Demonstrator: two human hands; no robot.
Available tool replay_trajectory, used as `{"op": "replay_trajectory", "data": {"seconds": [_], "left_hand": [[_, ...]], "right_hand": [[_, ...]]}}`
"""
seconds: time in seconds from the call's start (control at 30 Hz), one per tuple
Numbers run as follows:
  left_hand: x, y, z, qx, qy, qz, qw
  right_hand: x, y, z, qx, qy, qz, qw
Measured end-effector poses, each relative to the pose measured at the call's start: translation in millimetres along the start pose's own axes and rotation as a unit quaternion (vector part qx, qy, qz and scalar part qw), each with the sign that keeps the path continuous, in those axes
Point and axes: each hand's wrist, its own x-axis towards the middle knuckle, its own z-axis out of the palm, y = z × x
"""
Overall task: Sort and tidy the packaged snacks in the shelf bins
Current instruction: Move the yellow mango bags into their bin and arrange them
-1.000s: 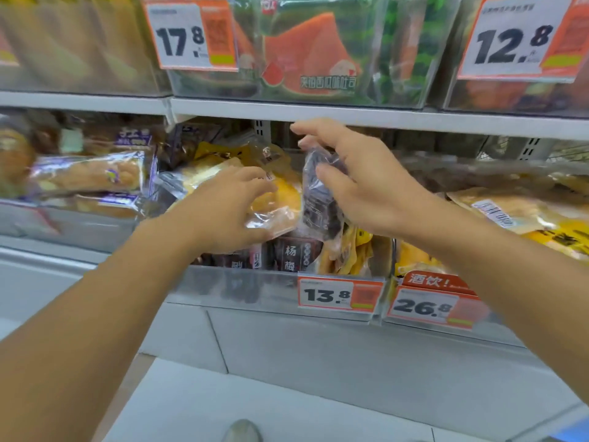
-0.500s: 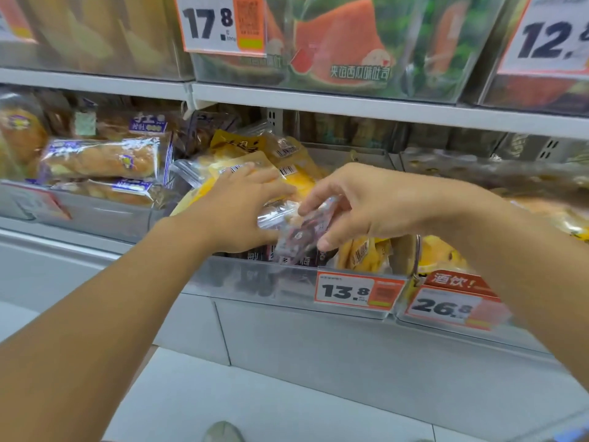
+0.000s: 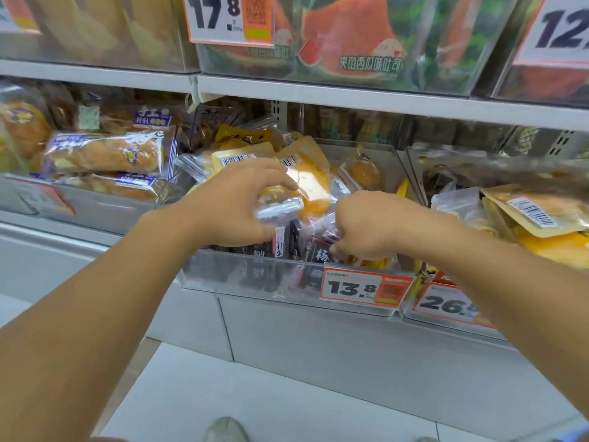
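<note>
Both hands are down in the middle clear plastic shelf bin, the one with the orange-and-white 13.8 price tag clipped to its front. The left hand has its fingers curled round a crinkly clear packet with a yellow-orange snack inside, sitting on top of the pile. The right hand is curled tight and pinching the top edge of a small dark packet with white characters, which stands upright at the front of the bin, just beside more dark packets like it. Behind them there's a heap of yellow packets with barcode stickers. The bin to the left holds long wrapped bread rolls with purple labels. The bin to the right has flat yellow pouches and a 26-something price tag.
</note>
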Motion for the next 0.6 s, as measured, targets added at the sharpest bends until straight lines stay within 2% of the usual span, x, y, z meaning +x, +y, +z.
{"op": "replay_trajectory", "data": {"seconds": [0.13, 0.23, 0.3, 0.47, 0.6], "left_hand": [[0.6, 7.3, 2.2, -0.019, -0.004, -0.01, 1.0], [1.6, 9.8, 8.3, 0.014, -0.022, -0.006, 1.0], [3.8, 11.2, 12.2, 0.05, -0.043, -0.003, 0.998], [8.4, 20.7, 9.0, 0.039, -0.052, 0.007, 0.998], [17.7, 40.1, 4.5, 0.04, -0.029, 0.037, 0.998]], "right_hand": [[2.4, -0.1, -4.4, 0.06, 0.001, -0.015, 0.998], [-2.1, -1.0, -10.6, 0.104, 0.065, -0.034, 0.992], [-1.1, -6.5, -4.0, 0.093, 0.097, -0.031, 0.99], [-4.7, -14.4, -1.5, 0.069, 0.108, -0.02, 0.992], [-47.4, -4.2, -24.3, -0.001, 0.193, -0.028, 0.981]]}}
